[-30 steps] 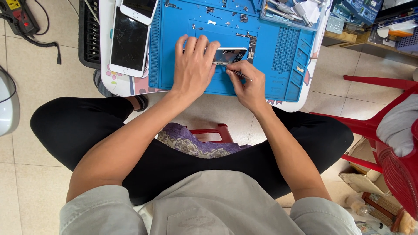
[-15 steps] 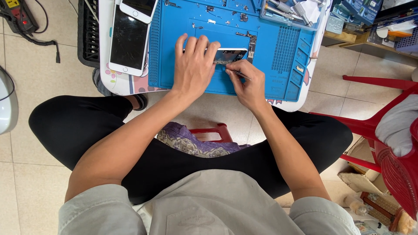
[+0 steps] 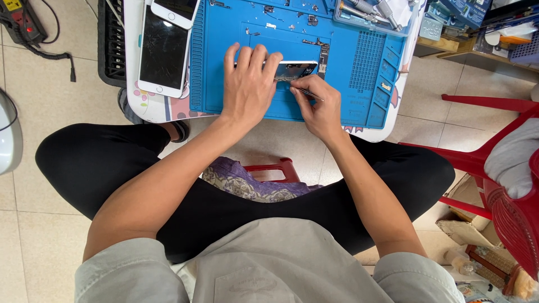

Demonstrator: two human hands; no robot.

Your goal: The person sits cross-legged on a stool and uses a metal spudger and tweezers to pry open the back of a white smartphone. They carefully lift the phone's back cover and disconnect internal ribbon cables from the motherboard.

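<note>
The left hand (image 3: 247, 90) lies flat, fingers open, pinning the opened phone (image 3: 295, 70) steady while the right hand (image 3: 321, 106) pinches tweezers (image 3: 310, 93) beside it.

Seated person, viewed from above. The torso wore a light grey short-sleeved shirt (image 3: 269, 264) with sleeves ending above the elbows. Black trousers (image 3: 168, 168) covered both legs. The forearms were bare, as were the left hand (image 3: 247, 90) and right hand (image 3: 320, 106), with no rings or watch visible.
</note>
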